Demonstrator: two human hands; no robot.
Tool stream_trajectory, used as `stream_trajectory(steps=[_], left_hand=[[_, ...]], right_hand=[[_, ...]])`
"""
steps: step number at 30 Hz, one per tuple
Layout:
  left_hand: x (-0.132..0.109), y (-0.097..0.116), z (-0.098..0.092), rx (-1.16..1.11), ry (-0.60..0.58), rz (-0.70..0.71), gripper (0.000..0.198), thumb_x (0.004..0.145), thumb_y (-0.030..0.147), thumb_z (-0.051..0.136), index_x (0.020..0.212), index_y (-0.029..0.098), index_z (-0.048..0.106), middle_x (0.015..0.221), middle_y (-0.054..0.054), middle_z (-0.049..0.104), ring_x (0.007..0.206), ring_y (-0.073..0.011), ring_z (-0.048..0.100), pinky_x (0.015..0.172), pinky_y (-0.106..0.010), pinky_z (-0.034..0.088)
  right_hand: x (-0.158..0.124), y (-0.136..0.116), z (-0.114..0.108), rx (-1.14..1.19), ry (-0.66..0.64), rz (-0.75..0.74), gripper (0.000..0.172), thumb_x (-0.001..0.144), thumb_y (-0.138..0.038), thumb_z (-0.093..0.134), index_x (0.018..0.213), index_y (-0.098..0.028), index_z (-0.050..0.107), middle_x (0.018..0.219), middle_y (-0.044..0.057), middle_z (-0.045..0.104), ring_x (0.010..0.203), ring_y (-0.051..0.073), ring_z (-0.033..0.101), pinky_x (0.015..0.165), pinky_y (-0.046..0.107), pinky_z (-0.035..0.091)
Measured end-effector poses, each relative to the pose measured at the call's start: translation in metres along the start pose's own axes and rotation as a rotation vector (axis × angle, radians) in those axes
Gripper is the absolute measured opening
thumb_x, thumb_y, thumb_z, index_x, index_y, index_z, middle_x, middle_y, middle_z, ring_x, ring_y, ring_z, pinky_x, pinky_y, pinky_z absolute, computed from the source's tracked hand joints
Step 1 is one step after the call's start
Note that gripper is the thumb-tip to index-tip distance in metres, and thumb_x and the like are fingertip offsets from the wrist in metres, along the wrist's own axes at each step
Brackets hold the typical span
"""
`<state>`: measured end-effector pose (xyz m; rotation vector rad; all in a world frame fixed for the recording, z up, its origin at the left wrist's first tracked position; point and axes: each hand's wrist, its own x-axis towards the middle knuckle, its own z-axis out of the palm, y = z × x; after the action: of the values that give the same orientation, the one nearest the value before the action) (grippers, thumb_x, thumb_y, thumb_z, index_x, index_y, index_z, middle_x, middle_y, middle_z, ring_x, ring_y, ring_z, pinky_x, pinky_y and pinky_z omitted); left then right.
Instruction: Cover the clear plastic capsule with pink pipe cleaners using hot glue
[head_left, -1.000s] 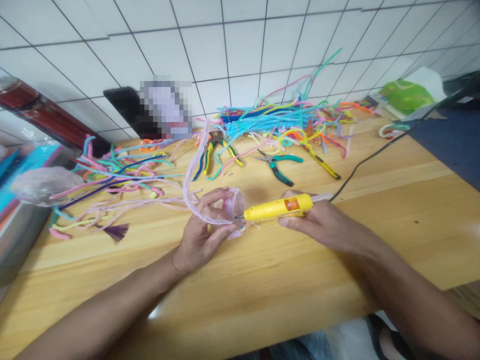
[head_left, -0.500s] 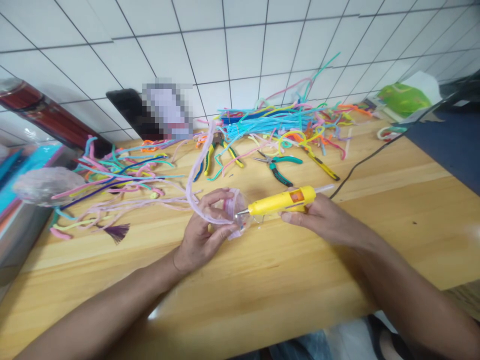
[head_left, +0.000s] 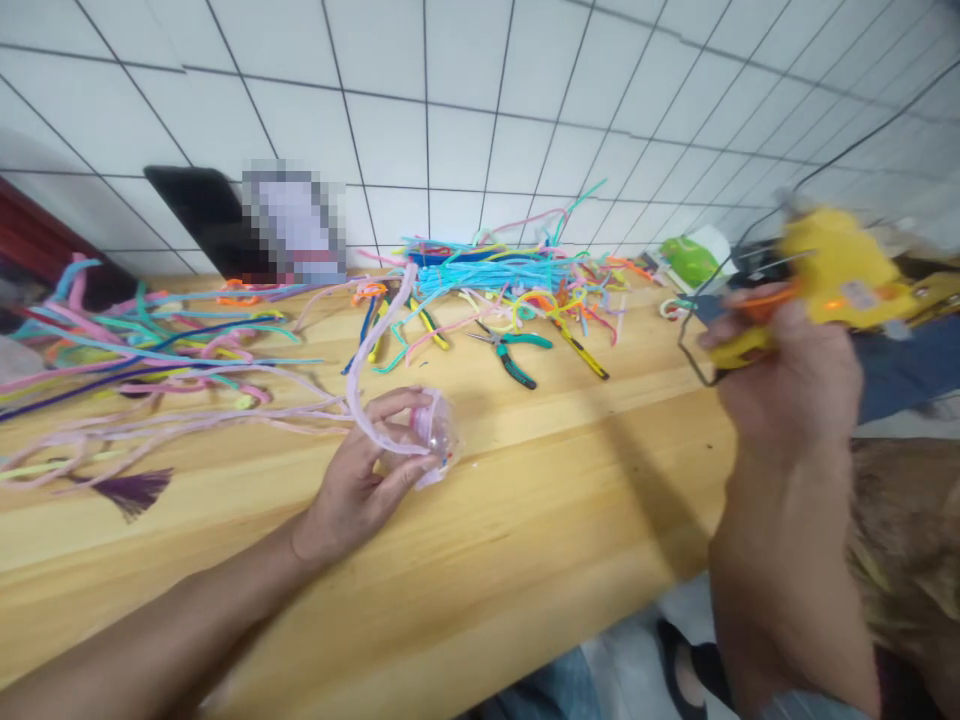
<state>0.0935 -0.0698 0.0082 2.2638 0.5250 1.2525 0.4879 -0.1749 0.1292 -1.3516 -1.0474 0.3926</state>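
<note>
My left hand (head_left: 360, 470) rests on the wooden table (head_left: 525, 520) and pinches a small clear plastic ball (head_left: 435, 432) with a pale pink pipe cleaner (head_left: 367, 370) curving up from it. My right hand (head_left: 787, 385) is raised off to the right, beyond the table's edge, closed round a yellow glue gun (head_left: 832, 275) that is blurred by motion. Its black cord (head_left: 686, 330) trails back over the table.
Heaps of coloured pipe cleaners lie at the left (head_left: 150, 350) and at the back centre (head_left: 510, 275). Green-handled pliers (head_left: 510, 350) and yellow-handled pliers (head_left: 577, 350) lie among them. A dark phone (head_left: 202, 215) leans on the tiled wall. A purple tassel (head_left: 131, 490) lies at the front left.
My right hand has lifted the glue gun away from the ball and swung it up to the right. The view has turned right. My left hand keeps its hold.
</note>
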Motion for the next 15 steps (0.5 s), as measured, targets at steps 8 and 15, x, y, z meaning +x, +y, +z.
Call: stream_trajectory(steps=[8, 15], left_hand=[[-0.001, -0.005, 0.003, 0.019, 0.035, 0.027, 0.006, 0.105, 0.03, 0.071, 0.109, 0.025, 0.069, 0.137, -0.008, 0.072, 0.13, -0.0261, 0.07, 0.11, -0.043, 0.058], [-0.004, -0.01, 0.004, 0.021, 0.02, 0.039, 0.007, 0.104, 0.029, 0.072, 0.109, 0.026, 0.069, 0.136, -0.009, 0.072, 0.13, -0.026, 0.07, 0.105, -0.041, 0.06]], right_hand=[[0.017, 0.084, -0.063, -0.82, 0.308, 0.436, 0.027, 0.096, -0.04, 0.065, 0.102, -0.016, 0.072, 0.081, 0.011, 0.073, 0.076, 0.027, 0.069, 0.07, 0.039, 0.054], [0.022, 0.119, -0.065, -1.05, 0.183, 0.5, 0.036, 0.098, -0.041, 0.061, 0.112, -0.013, 0.077, 0.102, 0.022, 0.081, 0.106, 0.036, 0.075, 0.086, 0.04, 0.053]])
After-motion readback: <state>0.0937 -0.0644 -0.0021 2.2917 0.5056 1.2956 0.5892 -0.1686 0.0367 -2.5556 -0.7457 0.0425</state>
